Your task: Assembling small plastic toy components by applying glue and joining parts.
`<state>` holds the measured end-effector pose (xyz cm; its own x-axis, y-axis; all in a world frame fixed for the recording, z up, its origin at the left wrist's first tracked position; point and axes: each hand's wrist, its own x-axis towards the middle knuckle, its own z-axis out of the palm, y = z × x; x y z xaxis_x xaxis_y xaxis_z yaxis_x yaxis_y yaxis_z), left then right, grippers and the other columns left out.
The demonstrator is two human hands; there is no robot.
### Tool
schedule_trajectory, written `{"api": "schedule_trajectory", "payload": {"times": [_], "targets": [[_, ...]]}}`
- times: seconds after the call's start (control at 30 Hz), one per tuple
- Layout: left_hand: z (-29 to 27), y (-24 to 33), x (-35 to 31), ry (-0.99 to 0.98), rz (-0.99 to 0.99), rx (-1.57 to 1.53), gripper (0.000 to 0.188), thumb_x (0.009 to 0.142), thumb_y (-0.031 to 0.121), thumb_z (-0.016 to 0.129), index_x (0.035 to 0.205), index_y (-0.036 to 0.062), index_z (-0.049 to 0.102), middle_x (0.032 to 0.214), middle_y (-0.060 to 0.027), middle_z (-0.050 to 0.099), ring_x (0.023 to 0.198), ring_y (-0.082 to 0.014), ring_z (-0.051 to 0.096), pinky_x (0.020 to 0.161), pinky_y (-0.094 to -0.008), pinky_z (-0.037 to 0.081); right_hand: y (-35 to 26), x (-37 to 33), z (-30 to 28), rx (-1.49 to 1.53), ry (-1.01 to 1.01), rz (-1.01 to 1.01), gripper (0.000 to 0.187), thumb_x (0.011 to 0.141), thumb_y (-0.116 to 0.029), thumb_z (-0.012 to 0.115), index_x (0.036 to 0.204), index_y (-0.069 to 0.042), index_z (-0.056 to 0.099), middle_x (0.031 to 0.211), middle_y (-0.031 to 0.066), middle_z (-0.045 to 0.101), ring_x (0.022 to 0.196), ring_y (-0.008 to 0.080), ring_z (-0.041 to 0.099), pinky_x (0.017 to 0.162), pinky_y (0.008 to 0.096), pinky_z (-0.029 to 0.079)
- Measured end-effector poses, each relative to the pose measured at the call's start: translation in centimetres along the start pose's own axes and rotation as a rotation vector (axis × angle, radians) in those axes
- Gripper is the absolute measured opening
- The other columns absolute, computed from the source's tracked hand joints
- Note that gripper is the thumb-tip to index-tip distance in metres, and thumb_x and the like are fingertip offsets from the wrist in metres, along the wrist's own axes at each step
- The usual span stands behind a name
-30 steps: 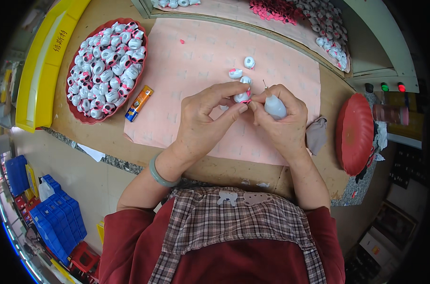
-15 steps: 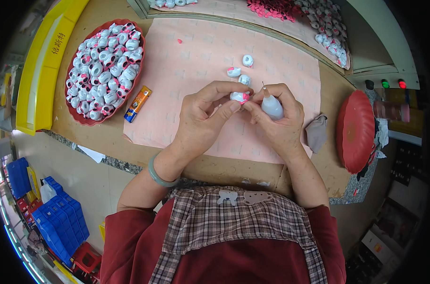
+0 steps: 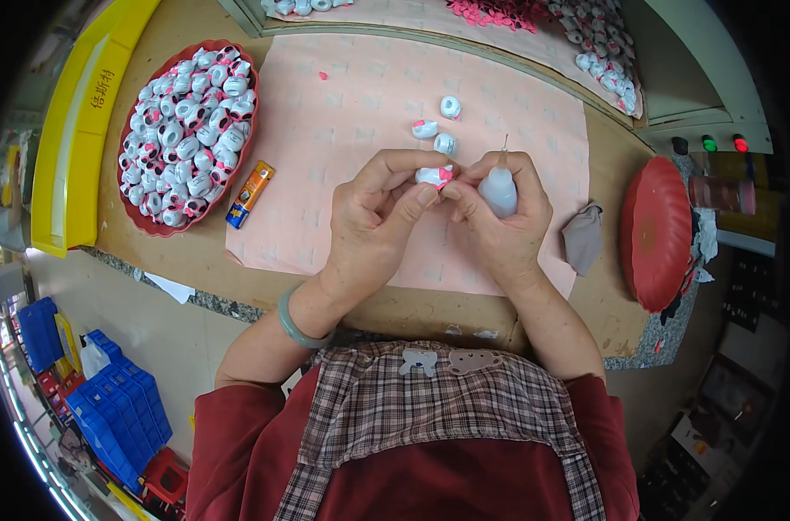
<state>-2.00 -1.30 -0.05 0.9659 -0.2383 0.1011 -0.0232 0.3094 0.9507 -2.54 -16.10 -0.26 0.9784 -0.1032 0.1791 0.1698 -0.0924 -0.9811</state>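
Note:
Between the thumb and fingers of my left hand is a small white figurine piece with a bright pink part on its right side. My right hand is closed round a pale squeeze bottle with a thin needle tip pointing up and away. The right thumb and fingertip also pinch at the pink part's edge. Just beyond my hands, three more white pieces lie on pink paper: a round one, one with a pink patch and one close to my fingers.
A red scalloped tray heaped with white-and-pink pieces stands at left, beside a yellow bin. An orange-and-blue packet lies near it. On the right are a grey cloth and a red dish. A shelf holding more pieces borders the far side.
The bottle's needle tip has swung up and slightly right. Both hands stay together at the white piece, and its pink part has turned slightly. The whole view has shifted a little.

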Motion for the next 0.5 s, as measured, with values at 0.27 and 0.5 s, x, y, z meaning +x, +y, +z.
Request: {"api": "schedule_trajectory", "payload": {"times": [0.27,0.5], "targets": [[0.27,-0.17,-0.21,0.057,0.047,0.004,0.025,0.090,0.005,0.055,0.113,-0.0043,0.052,0.106,-0.0126,0.062,0.089,-0.0117,0.058,0.077,-0.0238,0.046,-0.74,-0.07,0.64,0.155,-0.012,0.077,0.019,0.078,0.004,0.067,0.093,-0.001,0.056,0.080,0.0045,0.064,0.065,0.0055,0.058,0.053,0.0190,0.047],[-0.31,-0.32,0.25,0.040,-0.055,-0.210,0.025,0.089,0.001,0.054,0.113,-0.0021,0.054,0.103,-0.0093,0.062,0.083,-0.0097,0.057,0.076,-0.0229,0.048,-0.27,0.61,-0.09,0.042,-0.096,0.006,0.022,0.077,0.002,0.068,0.096,-0.001,0.059,0.082,0.0043,0.065,0.067,0.0070,0.059,0.056,0.0198,0.048]]}}
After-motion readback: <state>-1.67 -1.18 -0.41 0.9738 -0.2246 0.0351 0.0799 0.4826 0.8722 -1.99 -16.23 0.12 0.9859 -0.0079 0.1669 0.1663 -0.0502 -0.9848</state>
